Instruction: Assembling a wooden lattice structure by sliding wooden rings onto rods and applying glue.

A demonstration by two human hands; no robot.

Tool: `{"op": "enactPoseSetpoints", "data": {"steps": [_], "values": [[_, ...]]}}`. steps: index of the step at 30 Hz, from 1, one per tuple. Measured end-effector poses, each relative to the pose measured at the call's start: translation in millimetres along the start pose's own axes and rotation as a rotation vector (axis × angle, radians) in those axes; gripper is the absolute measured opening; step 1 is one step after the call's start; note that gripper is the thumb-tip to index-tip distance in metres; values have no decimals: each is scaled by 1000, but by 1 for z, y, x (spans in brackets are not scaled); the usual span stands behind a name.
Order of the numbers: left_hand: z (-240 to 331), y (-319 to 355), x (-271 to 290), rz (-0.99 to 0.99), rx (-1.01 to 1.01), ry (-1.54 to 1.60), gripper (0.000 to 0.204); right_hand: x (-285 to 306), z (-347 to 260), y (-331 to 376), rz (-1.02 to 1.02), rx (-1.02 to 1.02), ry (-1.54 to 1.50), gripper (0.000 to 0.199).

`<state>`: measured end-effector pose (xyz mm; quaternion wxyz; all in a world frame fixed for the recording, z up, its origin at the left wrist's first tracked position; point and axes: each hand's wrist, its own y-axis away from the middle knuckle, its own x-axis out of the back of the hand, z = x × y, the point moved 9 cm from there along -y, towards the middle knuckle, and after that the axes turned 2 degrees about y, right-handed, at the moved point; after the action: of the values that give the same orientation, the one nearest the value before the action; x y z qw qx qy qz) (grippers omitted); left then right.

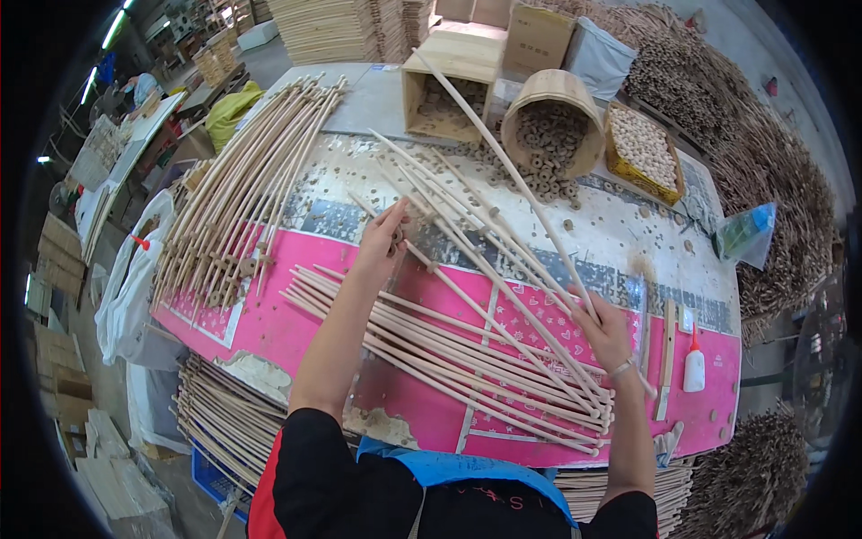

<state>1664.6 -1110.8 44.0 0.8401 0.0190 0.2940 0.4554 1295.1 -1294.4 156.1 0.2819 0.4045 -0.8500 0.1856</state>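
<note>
My right hand [605, 334] is closed round a long, pale wooden rod [512, 169], which slants up and away to the far left over the table. At the middle of the table my left hand [384, 235] has its fingers curled together, with a small brown wooden ring showing between them. Other loose rods pass beneath and beside both hands. Nearer to me, a row of pale rods [467, 373] lies across the pink table covering [296, 346]. On the left is a bundle of rods [242, 175] with brown rings on their near ends.
A tipped wooden bucket [532, 88] of brown rings stands at the back, beside a wooden box [460, 56] and a yellow basket [663, 190] of pale pieces. Loose rings are scattered across the table. A white glue bottle [694, 370] with a red tip lies at right.
</note>
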Motion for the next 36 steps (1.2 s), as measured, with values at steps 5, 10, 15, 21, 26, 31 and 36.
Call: {"op": "enactPoseSetpoints", "data": {"steps": [5,10,15,21,26,31,36], "values": [[20,-14,22,-51,-96,160,35,5,25,61,-55,-287,-308,26],[28,-17,35,-128,-133,265,35,18,32,103,-42,-328,-364,25],[35,-10,32,-151,-160,238,37,13,39,119,-87,-336,-266,23],[45,-2,34,-86,-207,71,34,13,37,123,-91,-344,-206,23],[55,5,32,18,-321,-230,28,13,28,117,-78,-339,-150,23],[65,34,-16,2,-658,-631,31,-21,10,78,-63,-245,-189,23],[48,44,-63,-83,-665,-607,34,-52,2,2,11,-98,-82,23]]}}
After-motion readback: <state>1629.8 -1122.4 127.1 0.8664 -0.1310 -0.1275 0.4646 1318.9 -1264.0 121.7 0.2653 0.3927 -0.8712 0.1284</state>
